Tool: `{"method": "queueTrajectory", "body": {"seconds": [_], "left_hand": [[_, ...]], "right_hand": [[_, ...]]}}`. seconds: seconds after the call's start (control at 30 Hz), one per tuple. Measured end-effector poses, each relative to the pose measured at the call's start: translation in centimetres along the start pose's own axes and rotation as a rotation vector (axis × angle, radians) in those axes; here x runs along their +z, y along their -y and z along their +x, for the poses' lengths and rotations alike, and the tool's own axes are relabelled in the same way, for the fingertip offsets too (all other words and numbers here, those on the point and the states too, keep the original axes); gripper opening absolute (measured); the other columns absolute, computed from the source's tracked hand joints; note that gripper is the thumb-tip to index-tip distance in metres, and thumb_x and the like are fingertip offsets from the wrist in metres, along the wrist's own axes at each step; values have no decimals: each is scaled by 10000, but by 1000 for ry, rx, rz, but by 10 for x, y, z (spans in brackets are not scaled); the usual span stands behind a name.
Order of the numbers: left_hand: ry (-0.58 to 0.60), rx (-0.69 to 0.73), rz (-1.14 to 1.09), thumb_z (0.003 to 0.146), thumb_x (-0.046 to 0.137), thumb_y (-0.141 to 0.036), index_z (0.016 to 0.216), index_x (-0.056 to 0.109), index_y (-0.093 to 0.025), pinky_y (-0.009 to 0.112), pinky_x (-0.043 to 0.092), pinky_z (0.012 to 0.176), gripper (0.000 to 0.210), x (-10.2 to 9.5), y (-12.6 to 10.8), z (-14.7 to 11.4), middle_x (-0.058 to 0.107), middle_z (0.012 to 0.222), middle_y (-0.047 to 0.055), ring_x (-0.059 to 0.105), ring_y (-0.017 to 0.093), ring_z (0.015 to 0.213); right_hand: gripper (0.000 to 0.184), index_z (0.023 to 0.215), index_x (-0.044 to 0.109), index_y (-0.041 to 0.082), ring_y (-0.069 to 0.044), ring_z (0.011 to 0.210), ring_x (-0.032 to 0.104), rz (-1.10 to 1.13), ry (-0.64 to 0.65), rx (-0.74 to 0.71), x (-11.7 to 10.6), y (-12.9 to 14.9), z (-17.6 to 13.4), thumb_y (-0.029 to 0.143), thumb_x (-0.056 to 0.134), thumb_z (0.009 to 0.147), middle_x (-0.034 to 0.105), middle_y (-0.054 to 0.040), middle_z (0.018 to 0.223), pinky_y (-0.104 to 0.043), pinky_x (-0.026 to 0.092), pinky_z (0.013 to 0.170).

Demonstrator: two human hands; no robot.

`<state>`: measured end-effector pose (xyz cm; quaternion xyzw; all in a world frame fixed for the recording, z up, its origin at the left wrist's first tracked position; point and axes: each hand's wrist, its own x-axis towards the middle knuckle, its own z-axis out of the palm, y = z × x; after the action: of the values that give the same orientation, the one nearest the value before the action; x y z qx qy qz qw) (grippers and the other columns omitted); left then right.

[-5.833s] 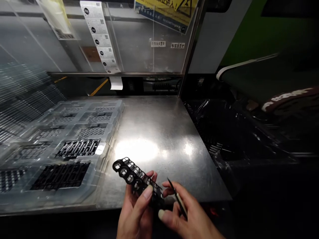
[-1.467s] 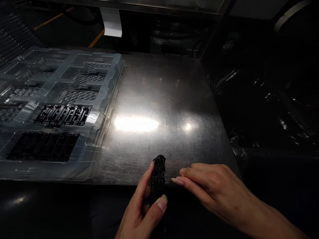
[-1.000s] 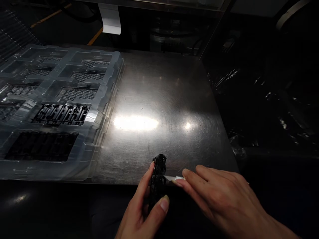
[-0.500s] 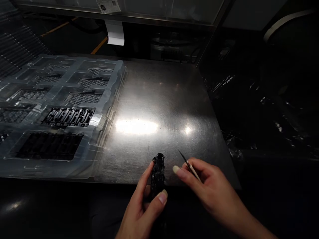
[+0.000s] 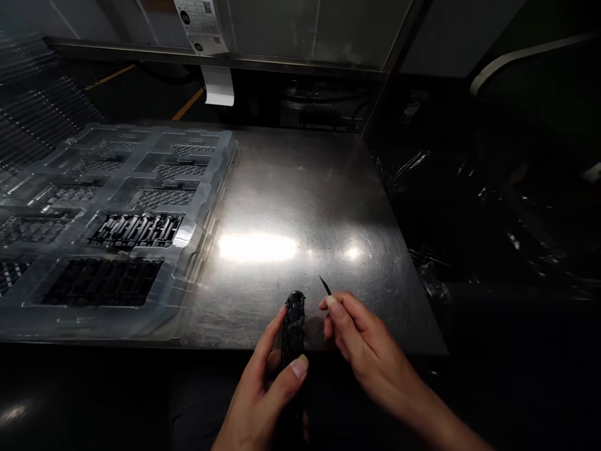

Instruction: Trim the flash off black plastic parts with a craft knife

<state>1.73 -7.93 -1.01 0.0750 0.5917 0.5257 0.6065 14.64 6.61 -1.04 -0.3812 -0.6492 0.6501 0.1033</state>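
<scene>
My left hand point(image 5: 270, 382) is wrapped round an upright black plastic part point(image 5: 294, 326) near the front edge of the metal table. Round hollows run down the part's visible side, and its lower end is lost in shadow and behind my thumb. To its right, my right hand point(image 5: 357, 338) pinches a slim pointed tool point(image 5: 325, 285) between thumb and forefinger. Its dark tip points up and left, apart from the black part. The tool's handle is hidden in my grip, so its exact kind is unclear.
On the left lies a clear plastic tray point(image 5: 188, 260) with rows of compartments. Black ribbed parts point(image 5: 138, 230) fill some near compartments. The shiny metal table point(image 5: 300, 194) extends behind my hands. Dark plastic sheeting point(image 5: 469, 219) lies on the right, and a paper label point(image 5: 201, 25) hangs at the back.
My right hand has moved left, closer to the black part, and its thumb has closed onto the tool. The left hand still holds the part. The camera view has tilted slightly up.
</scene>
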Motion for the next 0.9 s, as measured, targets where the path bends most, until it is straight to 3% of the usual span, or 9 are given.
{"method": "queueTrajectory", "body": {"seconds": [0.07, 0.2, 0.37, 0.57, 0.77, 0.9], "left_hand": [[5, 2, -4, 946, 682, -520, 1637, 281, -374, 333, 534, 587, 813, -1, 0, 0, 648, 959, 24, 658, 182, 603], [4, 0, 13, 943, 693, -518, 1630, 307, -378, 332, 546, 621, 801, -4, 1, 1, 651, 970, 28, 666, 174, 625], [12, -11, 2, 937, 702, -532, 1646, 312, -353, 318, 559, 631, 829, -6, 2, 1, 691, 1017, 63, 675, 174, 643], [-53, 23, -40, 899, 754, -508, 1611, 420, -328, 375, 609, 833, 807, -5, 3, 1, 680, 1362, 123, 725, 332, 1102], [-76, 16, -25, 881, 776, -501, 1596, 454, -310, 387, 619, 842, 807, -8, 4, 1, 660, 1422, 133, 684, 381, 1205], [-63, 20, -7, 897, 759, -518, 1592, 450, -324, 435, 551, 1031, 785, -7, 3, 1, 659, 1412, 112, 651, 361, 1270]], "right_hand": [[426, 934, 619, 226, -109, 698, 525, -132, 78, -67, -8, 3, -3, 579, 445, 1097, 576, 28, 790, -246, 423, 646], [366, 1031, 616, 255, -107, 599, 547, -255, 170, -12, -20, 9, -4, 571, 446, 1099, 584, 59, 693, -260, 424, 602], [447, 800, 530, 214, -115, 638, 530, -419, 209, -122, -22, 7, -5, 482, 395, 1132, 565, 36, 714, -301, 387, 645], [425, 820, 513, 223, -145, 641, 557, -575, 209, -180, -21, -1, -5, 456, 355, 1139, 610, 11, 742, -331, 385, 652], [435, 808, 480, 226, -150, 616, 544, -603, 197, -189, -21, -1, -4, 468, 335, 1140, 588, 4, 717, -335, 389, 637], [436, 807, 474, 225, -148, 611, 539, -621, 198, -195, -21, -2, -4, 464, 328, 1142, 584, 0, 717, -331, 392, 629]]}}
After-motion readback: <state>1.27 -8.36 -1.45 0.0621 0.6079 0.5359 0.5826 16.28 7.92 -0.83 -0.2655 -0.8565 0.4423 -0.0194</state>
